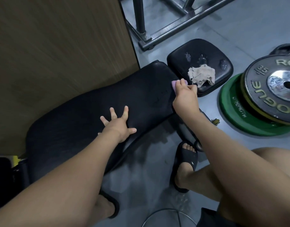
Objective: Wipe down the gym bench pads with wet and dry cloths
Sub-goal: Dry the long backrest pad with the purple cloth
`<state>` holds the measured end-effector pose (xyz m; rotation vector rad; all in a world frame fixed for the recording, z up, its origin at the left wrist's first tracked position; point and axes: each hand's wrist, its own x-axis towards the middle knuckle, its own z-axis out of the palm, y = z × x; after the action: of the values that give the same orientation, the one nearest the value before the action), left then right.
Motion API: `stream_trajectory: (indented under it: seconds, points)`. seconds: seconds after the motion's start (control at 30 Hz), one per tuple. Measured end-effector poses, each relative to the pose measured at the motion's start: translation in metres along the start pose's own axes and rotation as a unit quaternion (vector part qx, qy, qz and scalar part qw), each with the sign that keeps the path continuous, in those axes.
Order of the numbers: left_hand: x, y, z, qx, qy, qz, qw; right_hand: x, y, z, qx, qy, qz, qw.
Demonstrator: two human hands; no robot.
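We see a pale grey gym floor [239, 30] with a soft sheen, a brown wood-grain panel [59, 46] at upper left, a grey steel rack frame [170, 28] beyond, stacked weight plates [263, 95] at right

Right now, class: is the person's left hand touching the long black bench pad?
Touching. The head view shows the left hand pressed flat, fingers spread, on the long bench pad, with no gap beneath it.

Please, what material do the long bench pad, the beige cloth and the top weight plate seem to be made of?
Long bench pad: probably vinyl or faux leather, matt black, faintly grained. Beige cloth: soft woven fabric, crumpled, with frayed edges. Top weight plate: likely dark rubber with raised lettering around a shiny metal hub.
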<state>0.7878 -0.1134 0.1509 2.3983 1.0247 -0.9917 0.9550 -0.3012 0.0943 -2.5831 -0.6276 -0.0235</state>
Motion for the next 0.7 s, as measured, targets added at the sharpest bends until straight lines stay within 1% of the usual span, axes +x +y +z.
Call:
stream_trajectory:
  seconds: [0.07,0.17,0.27,0.33,0.37,0.43,0.5,0.57,0.63,0.7]
  points:
    - [0.000,0.000,0.001,-0.003,0.000,-0.001,1.000,0.019,-0.002,0.001,-0.027,-0.032,-0.021,0.999]
    - [0.001,0.001,0.000,-0.009,-0.001,-0.004,1.000,0.049,-0.009,0.006,-0.041,-0.048,-0.046,0.997]
    - [0.001,0.001,0.000,-0.012,-0.004,-0.005,1.000,0.073,-0.011,0.012,-0.082,-0.091,-0.052,0.991]
    - [0.002,0.000,-0.001,-0.010,-0.004,-0.004,1.000,0.073,-0.009,0.012,-0.093,-0.103,-0.059,0.989]
    - [0.002,-0.001,-0.001,-0.010,-0.005,-0.004,1.000,0.066,-0.007,0.010,-0.101,-0.101,-0.065,0.988]
    - [0.002,0.000,-0.001,-0.010,-0.008,-0.005,1.000,0.038,-0.001,0.009,-0.114,-0.071,-0.102,0.986]
    - [0.002,0.002,-0.003,-0.007,-0.011,-0.010,1.000,0.000,0.004,0.013,-0.094,-0.059,-0.130,0.985]
    - [0.002,0.003,-0.004,-0.011,-0.015,-0.016,1.000,-0.018,0.009,0.018,-0.078,-0.051,-0.125,0.988]
    - [0.001,0.003,-0.004,-0.014,-0.012,-0.016,1.000,-0.001,0.007,0.019,-0.092,-0.028,-0.122,0.988]
    - [-0.001,0.002,-0.005,-0.016,-0.011,-0.016,1.000,0.029,-0.002,0.017,-0.123,-0.026,-0.119,0.985]
